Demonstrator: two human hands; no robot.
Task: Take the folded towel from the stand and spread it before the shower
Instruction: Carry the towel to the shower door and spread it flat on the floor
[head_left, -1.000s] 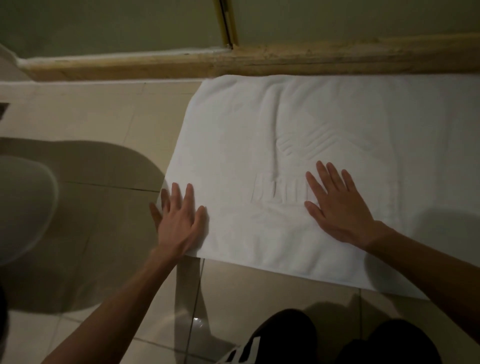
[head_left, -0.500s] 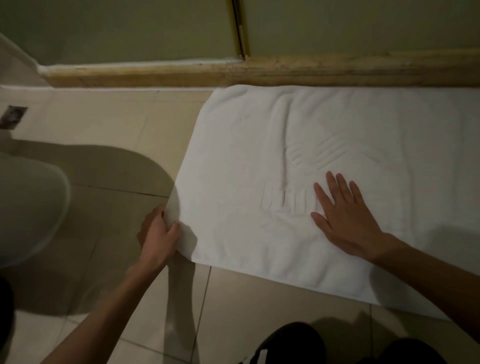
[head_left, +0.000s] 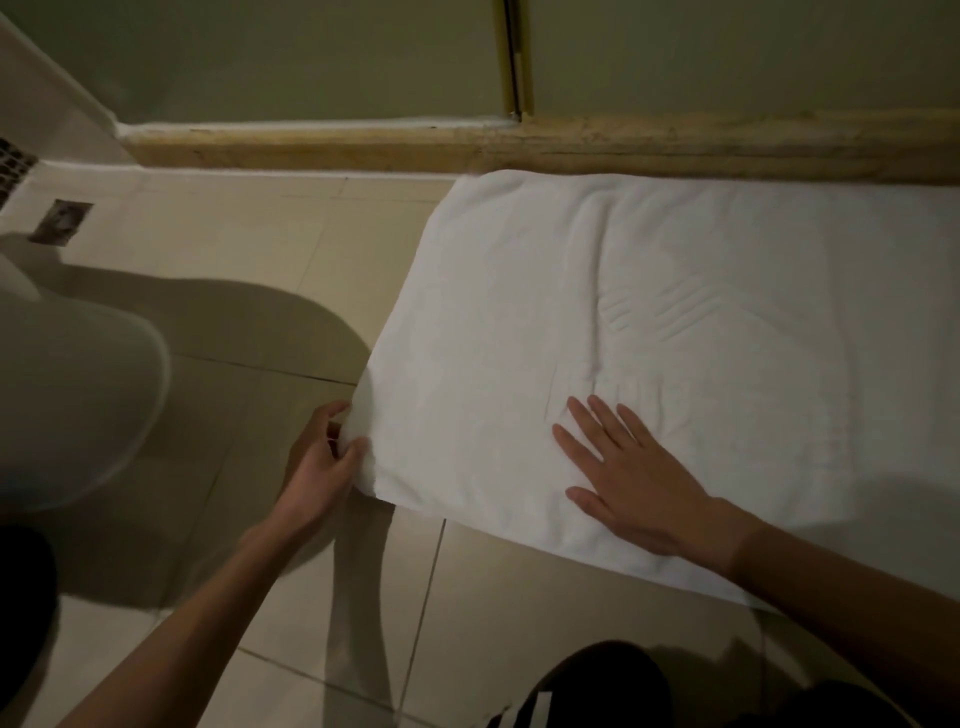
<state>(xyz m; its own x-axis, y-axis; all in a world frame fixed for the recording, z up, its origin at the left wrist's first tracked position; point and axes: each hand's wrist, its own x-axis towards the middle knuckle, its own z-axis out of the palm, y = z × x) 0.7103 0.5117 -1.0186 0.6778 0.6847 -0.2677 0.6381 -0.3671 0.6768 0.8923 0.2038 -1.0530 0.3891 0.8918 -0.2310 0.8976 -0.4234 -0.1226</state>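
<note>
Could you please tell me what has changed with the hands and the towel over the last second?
The left hand, flat on the left edge of the towel a second ago, has curled and now pinches that edge near the front corner. The right hand stays flat on the towel, and the towel still lies spread along the shower threshold.

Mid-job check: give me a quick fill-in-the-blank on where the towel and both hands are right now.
1. The white towel lies spread out on the tiled ____.
2. The left hand pinches the towel close to its near-left ____.
3. The right hand lies flat on top of the ____.
Missing words: floor; corner; towel.
</note>
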